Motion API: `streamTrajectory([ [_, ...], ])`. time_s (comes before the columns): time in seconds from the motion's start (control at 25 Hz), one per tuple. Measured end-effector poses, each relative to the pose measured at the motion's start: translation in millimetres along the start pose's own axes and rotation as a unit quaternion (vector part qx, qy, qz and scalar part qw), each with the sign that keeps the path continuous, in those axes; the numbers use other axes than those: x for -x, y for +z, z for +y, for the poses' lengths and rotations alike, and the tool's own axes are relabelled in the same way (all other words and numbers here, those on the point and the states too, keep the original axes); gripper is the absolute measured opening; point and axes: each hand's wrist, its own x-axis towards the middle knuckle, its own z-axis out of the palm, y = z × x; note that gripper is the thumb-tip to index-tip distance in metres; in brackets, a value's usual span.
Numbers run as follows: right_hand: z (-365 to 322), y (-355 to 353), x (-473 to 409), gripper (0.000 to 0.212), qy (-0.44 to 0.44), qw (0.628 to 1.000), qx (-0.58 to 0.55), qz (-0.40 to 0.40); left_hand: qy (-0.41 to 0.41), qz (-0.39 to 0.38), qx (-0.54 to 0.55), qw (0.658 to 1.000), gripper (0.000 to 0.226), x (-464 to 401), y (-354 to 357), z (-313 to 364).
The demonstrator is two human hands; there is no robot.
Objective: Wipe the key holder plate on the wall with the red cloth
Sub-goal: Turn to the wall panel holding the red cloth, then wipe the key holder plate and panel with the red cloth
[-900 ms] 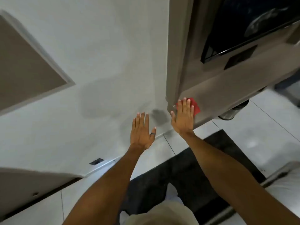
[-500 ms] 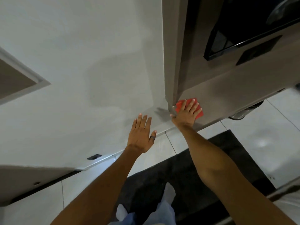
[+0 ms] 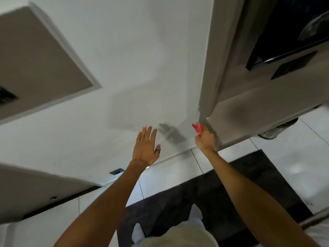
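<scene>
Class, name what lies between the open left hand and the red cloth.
Head view: only bare white wall with a dark shadow lies between left hand and red cloth.

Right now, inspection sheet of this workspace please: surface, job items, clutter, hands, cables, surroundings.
Surface: white wall, plain, shadowed patches.
Job's things: red cloth bunched at the corner of the grey panel; key holder plate not identifiable.
Clutter: nothing seen.
Grippers: left hand open, fingers spread, against or near the wall; right hand closed, grip on the cloth.
Cables: nothing seen.
Surroundings: tiled floor, dark mat, black screen upper right.
</scene>
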Motion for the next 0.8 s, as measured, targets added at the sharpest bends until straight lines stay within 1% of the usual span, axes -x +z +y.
streamTrajectory([
  [0.04,-18,13,19,0.039,0.029,0.993,-0.115,-0.027,0.002,0.029,-0.001,1.000,0.072,7,-7,-21],
  [0.08,-37,28,38,0.040,0.059,0.974,-0.215,-0.051,0.007,0.063,-0.001,0.998,0.072,13,-15,-40],
  [0.12,-60,45,57,0.041,0.070,0.951,-0.293,-0.069,0.008,0.106,0.004,0.994,0.071,21,-26,-61],
  [0.2,-114,76,90,0.040,0.038,0.921,-0.380,-0.083,0.011,0.214,0.009,0.977,0.069,40,-54,-105],
  [0.28,-172,96,116,0.042,-0.052,0.904,-0.420,-0.064,0.018,0.313,0.005,0.950,0.068,58,-86,-148],
  [0.36,-235,108,143,0.043,-0.199,0.879,-0.433,-0.026,0.012,0.391,-0.003,0.920,0.067,78,-120,-195],
  [0.48,-315,114,176,0.053,-0.388,0.836,-0.386,0.031,-0.021,0.488,-0.012,0.873,0.069,107,-159,-261],
  [0.56,-361,119,193,0.061,-0.495,0.797,-0.337,0.078,-0.040,0.527,-0.022,0.849,0.070,127,-174,-302],
  [0.64,-400,130,203,0.063,-0.590,0.740,-0.265,0.185,-0.049,0.552,-0.032,0.832,0.068,141,-187,-338],
  [0.72,-436,145,213,0.049,-0.656,0.672,-0.153,0.307,-0.051,0.572,-0.035,0.818,0.066,147,-202,-371],
  [0.76,-448,151,213,0.047,-0.673,0.652,-0.075,0.342,-0.051,0.579,-0.036,0.813,0.066,147,-209,-384],
  [0.8,-457,157,212,0.054,-0.674,0.648,-0.001,0.354,-0.047,0.585,-0.037,0.809,0.066,146,-216,-395],
])
